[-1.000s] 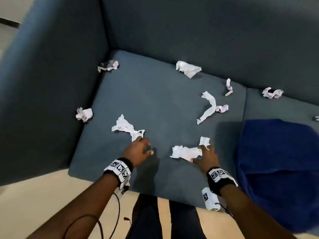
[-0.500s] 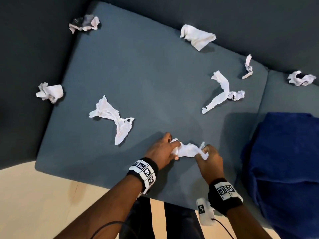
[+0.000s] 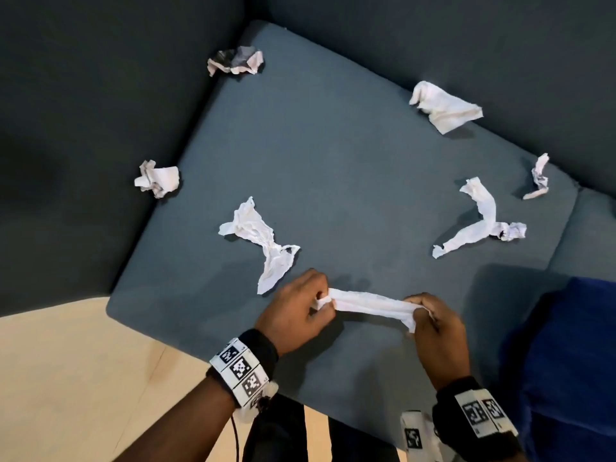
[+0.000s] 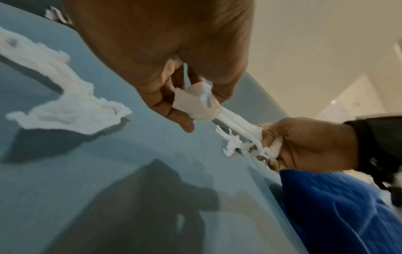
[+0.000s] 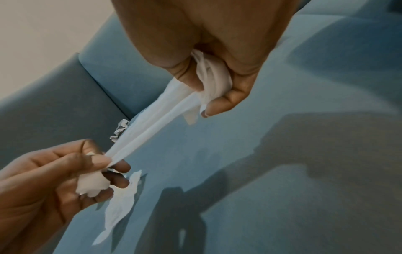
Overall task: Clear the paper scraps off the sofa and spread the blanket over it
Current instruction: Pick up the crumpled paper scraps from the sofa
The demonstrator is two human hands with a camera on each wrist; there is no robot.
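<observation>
A white paper scrap is stretched taut just above the front of the grey-blue sofa seat. My left hand pinches its left end and my right hand grips its right end. Several more crumpled scraps lie on the seat: a twisted one just beyond my left hand, a long bent one to the right, and a flat one by the backrest. A folded blue blanket lies on the adjoining cushion at my right.
Two crumpled scraps sit against the dark left armrest, one midway and one in the back corner. A small scrap lies near the seam between cushions. Pale floor shows in front of the sofa.
My left hand left the twisted scrap and joined the right on the front scrap. Both hands lifted it and pulled it out long between them. The head view swung closer.
</observation>
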